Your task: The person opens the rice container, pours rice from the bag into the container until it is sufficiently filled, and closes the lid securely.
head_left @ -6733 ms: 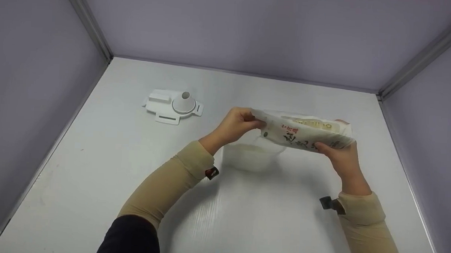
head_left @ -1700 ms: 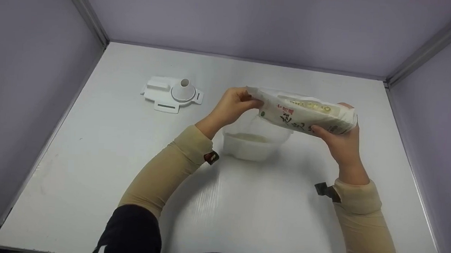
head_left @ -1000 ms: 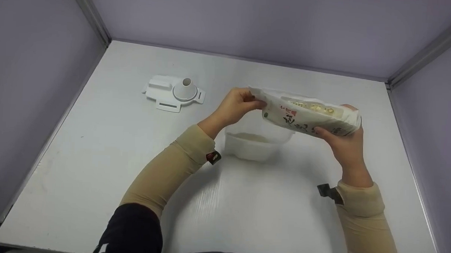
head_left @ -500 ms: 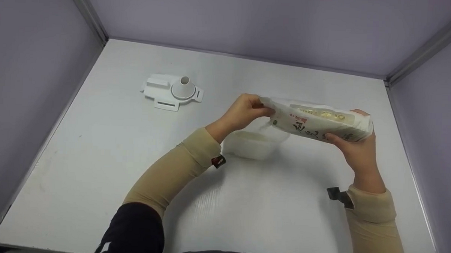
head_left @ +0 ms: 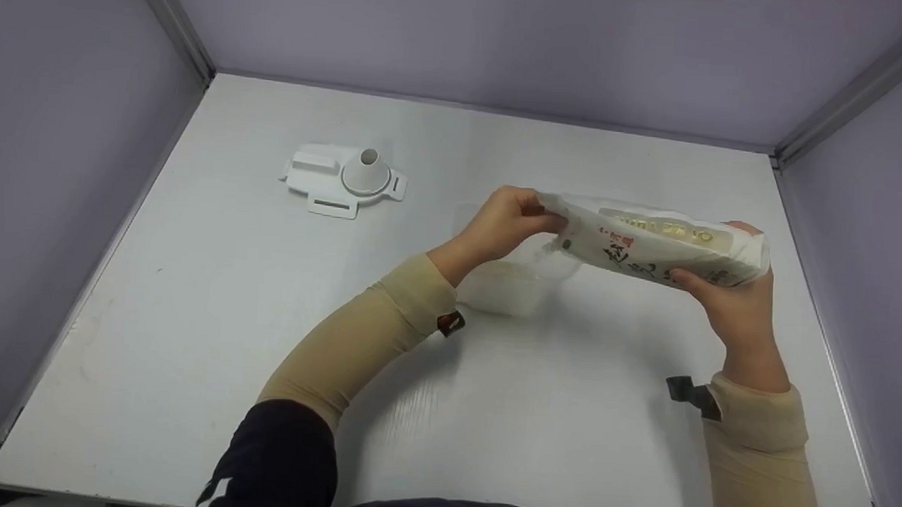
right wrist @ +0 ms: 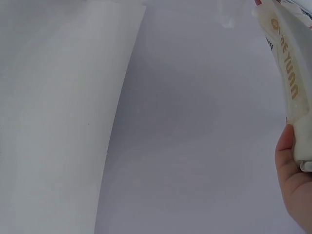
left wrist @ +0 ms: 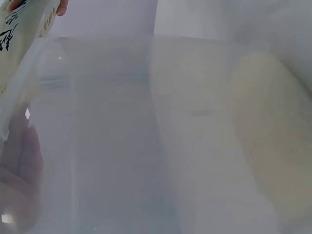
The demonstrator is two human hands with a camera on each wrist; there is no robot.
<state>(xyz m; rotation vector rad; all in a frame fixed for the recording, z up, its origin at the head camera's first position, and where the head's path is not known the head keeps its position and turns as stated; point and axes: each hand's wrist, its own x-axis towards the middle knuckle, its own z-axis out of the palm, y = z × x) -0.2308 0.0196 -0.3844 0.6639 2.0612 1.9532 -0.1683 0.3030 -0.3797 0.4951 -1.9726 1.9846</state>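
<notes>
In the head view a white printed rice bag (head_left: 646, 249) is tilted, mouth to the left, above a translucent plastic container (head_left: 498, 291). My left hand (head_left: 508, 222) pinches the bag by its mouth end. Under the lower end, my right hand (head_left: 734, 312) grips the bag with the thumb on its front. Pale grains (head_left: 549, 246) fall from the mouth toward the container. Through the container's wall, the left wrist view shows a pale heap of rice (left wrist: 273, 131) inside. In the right wrist view, the bag's gold-lettered side (right wrist: 291, 73) shows.
A white lid-like part (head_left: 319, 175) with a round cone-shaped spout (head_left: 367, 174) and slotted tabs lies at the back left of the white table (head_left: 194, 312). Purple-grey panels (head_left: 496, 45) enclose the table at the back and both sides.
Over the last second both hands and the bag have shifted right and slightly down in the head view, still holding the bag tilted. The falling grains show more clearly now.
</notes>
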